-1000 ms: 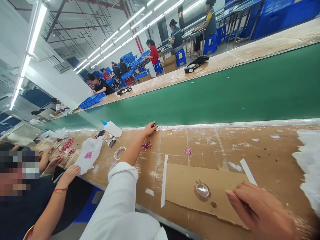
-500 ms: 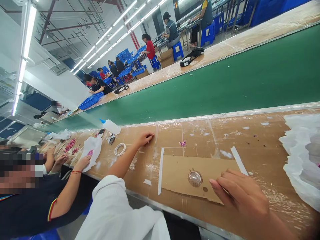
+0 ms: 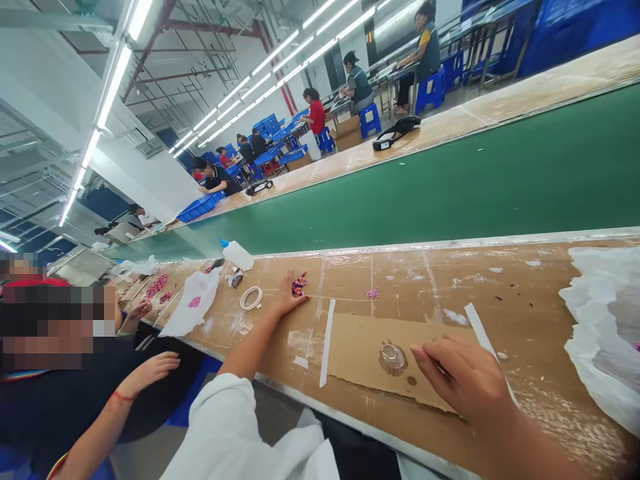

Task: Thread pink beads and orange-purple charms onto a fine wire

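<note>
My left hand (image 3: 289, 298) rests on the brown table covering with its fingers apart. Beside its fingers lies a small heap of purple and orange pieces (image 3: 299, 285), too small to identify. My right hand (image 3: 465, 373) hovers at the right part of a cardboard sheet (image 3: 350, 340), thumb and fingers pinched together. What the pinch holds, if anything, is hidden. Left of that hand, a small clear round dish (image 3: 393, 358) sits on the cardboard, with a dark stain around it. White tape strips (image 3: 327, 343) run along the sheet's sides.
A roll of tape (image 3: 251, 298) and a white bottle with a blue tip (image 3: 238, 255) lie left of my left arm. Tiny pink pieces (image 3: 372, 293) lie beyond the cardboard. White sheeting (image 3: 595, 313) covers the right side. A co-worker's hand (image 3: 157, 365) is at the left.
My left hand has opened, and the purple and orange heap now shows beside it. My right hand stays pinched near the dish. The co-worker's hand has drawn back from the white sheet.
</note>
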The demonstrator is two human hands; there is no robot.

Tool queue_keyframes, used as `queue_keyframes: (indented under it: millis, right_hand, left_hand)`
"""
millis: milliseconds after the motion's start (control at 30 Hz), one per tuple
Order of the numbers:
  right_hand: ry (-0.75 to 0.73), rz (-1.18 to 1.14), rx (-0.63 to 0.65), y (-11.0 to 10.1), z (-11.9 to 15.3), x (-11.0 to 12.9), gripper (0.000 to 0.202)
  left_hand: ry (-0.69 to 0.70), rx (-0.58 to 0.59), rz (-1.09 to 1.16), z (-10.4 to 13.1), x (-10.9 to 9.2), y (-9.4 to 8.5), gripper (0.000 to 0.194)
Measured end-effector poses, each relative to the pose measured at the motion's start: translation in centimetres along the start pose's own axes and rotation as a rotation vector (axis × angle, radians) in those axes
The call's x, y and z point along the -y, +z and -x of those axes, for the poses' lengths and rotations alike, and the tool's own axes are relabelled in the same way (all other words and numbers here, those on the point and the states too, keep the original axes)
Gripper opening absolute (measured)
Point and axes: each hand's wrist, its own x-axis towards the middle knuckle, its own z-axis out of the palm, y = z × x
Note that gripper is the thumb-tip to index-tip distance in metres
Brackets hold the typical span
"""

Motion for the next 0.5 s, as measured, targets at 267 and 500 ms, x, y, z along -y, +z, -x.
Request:
queue_keyframes:
  millis: [267, 500]
  right_hand:
    - [0.017, 0.073, 0.033, 0.5, 0.0, -0.5, 0.022]
    - [0.07, 0.113, 0.116, 0.8, 0.2, -0.9, 0.024]
  left_hand:
    - [0.187, 0.139, 0.044, -3.8, -1.5, 2.2, 0.048]
    - [0.34, 0.215, 0.161, 3.2, -2.9, 2.9, 0.039]
